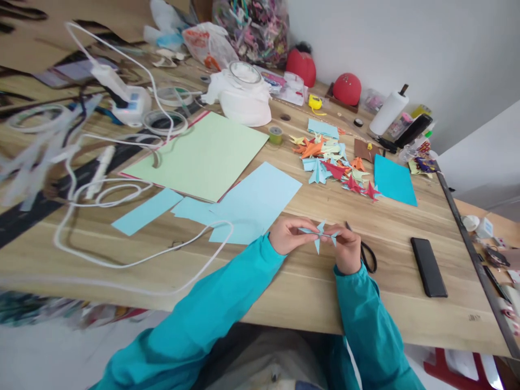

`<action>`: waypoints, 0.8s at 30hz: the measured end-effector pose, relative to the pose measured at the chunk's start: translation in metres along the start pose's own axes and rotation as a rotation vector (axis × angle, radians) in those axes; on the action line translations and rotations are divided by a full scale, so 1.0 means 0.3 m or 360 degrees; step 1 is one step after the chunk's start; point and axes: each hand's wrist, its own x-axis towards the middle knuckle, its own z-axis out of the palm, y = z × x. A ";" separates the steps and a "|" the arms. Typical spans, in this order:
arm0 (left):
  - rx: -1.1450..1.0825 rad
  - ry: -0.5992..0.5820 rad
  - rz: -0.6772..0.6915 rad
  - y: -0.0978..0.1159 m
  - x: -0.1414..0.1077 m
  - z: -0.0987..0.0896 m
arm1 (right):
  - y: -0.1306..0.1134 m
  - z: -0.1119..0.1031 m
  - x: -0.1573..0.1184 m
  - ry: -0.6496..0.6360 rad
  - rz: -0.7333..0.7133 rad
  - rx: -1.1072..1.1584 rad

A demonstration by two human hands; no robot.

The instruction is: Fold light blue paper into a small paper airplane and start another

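Observation:
Between both hands is a light blue folded paper crane (319, 236), its pointed ends sticking out up, down and to the sides. My left hand (289, 235) pinches its left side with thumb and fingers. On the opposite side, my right hand (344, 245) grips the right point. Scissors with a black handle (369, 257) lie on the table just beside my right hand, partly hidden by it. Left of my hands, sheets of light blue paper (260, 197) overlap, with a blue paper strip (147, 211) further left. Beyond my hands lies a pile of colourful folded paper pieces (320, 170).
A black phone (428, 267) lies to the right. A turquoise paper stack (395, 180) sits at the far right, and pale green sheets (203, 154) at the left. A white cable (134, 264) loops across the left side. Tape rolls and bags stand at the back.

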 end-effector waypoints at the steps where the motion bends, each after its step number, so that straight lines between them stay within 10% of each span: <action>1: -0.0076 0.0028 -0.0019 0.003 0.000 -0.003 | -0.002 -0.005 0.002 0.0094 0.0005 0.0041; 7: -0.0543 0.0425 -0.0464 -0.003 0.019 -0.029 | -0.030 -0.035 0.009 0.0352 0.0096 0.0412; 24: -0.0429 0.0291 -0.0673 -0.062 0.022 -0.016 | -0.050 -0.022 -0.007 0.0123 -0.0035 0.0459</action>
